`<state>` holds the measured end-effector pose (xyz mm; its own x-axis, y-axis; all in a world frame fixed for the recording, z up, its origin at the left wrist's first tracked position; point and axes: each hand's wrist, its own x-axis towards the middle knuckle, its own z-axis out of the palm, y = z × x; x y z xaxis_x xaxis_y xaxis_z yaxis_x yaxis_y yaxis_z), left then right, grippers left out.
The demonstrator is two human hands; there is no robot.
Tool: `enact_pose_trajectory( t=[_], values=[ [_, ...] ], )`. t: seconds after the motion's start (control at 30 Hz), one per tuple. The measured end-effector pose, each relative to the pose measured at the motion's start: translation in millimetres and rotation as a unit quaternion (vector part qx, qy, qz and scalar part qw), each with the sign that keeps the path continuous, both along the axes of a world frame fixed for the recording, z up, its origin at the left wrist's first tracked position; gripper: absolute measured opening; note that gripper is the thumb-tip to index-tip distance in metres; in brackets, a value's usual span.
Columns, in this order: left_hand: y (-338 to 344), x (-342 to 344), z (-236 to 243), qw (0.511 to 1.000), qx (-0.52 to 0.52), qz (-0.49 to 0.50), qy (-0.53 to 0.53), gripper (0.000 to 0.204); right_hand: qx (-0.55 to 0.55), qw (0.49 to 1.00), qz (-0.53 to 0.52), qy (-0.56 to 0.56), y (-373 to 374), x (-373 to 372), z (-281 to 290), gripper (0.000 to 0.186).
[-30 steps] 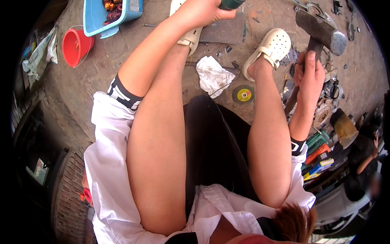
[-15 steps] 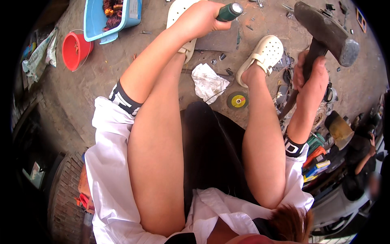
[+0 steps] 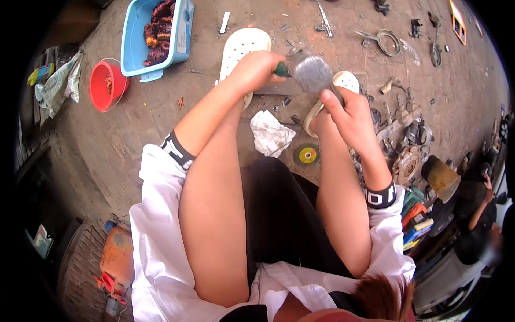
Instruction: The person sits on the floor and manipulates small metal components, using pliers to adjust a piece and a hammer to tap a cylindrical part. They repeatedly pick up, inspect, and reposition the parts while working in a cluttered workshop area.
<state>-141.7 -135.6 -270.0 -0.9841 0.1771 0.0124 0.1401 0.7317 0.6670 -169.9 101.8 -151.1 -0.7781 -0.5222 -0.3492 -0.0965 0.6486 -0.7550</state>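
Note:
My left hand [image 3: 255, 70] is closed round a short green cylinder [image 3: 280, 69], held out over my left cream clog [image 3: 238, 45]. My right hand [image 3: 348, 115] grips the handle of a heavy hammer, whose grey metal head [image 3: 310, 70] is at the right end of the green cylinder, hiding that end; I cannot tell whether they touch. My right clog [image 3: 346, 80] shows behind the hammer and hand. On the floor between my legs lie a crumpled white cloth [image 3: 271, 131] and a yellow-centred disc [image 3: 314, 155].
A blue tub [image 3: 129, 51] of dark copper coils and a red bucket [image 3: 99, 91] stand at left. Metal parts [image 3: 407, 166] and tools clutter the right. An orange can [image 3: 115, 252] lies lower left. Another person [image 3: 480, 212] is at the far right, arm raised.
The hammer has swung from the right inward to the green cylinder. My left hand has moved slightly down, and my right hand has come across to the left. The view has shifted a little.

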Motion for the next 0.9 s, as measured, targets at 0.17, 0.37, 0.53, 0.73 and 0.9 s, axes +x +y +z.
enact_pose_trajectory(
  t=[0.17,0.37,0.53,0.73,0.9],
  values=[
    [-8.6,-10.4,9.6,0.989,0.094,0.019,-0.113,0.018,-0.191,0.977,-0.077,-0.056,14.8,-18.7,40.2,0.040],
    [-24.9,-3.5,12.7,0.921,0.340,0.171,-0.083,0.021,-0.127,0.971,-0.191,0.072,13.8,-23.2,49.0,0.037],
    [-8.6,-10.1,37.4,0.879,0.430,0.195,-0.064,0.022,-0.060,0.972,-0.225,0.005,31.0,-12.0,17.2,0.039],
    [-16.1,-18.3,31.1,0.985,0.073,0.080,0.131,0.026,-0.072,0.969,-0.238,-0.012,36.7,-3.3,-11.9,0.032],
    [-13.6,-32.2,44.0,0.997,0.002,0.079,-0.023,0.029,-0.076,0.973,-0.218,-0.004,38.5,-3.3,-5.1,0.035]
  ],
)
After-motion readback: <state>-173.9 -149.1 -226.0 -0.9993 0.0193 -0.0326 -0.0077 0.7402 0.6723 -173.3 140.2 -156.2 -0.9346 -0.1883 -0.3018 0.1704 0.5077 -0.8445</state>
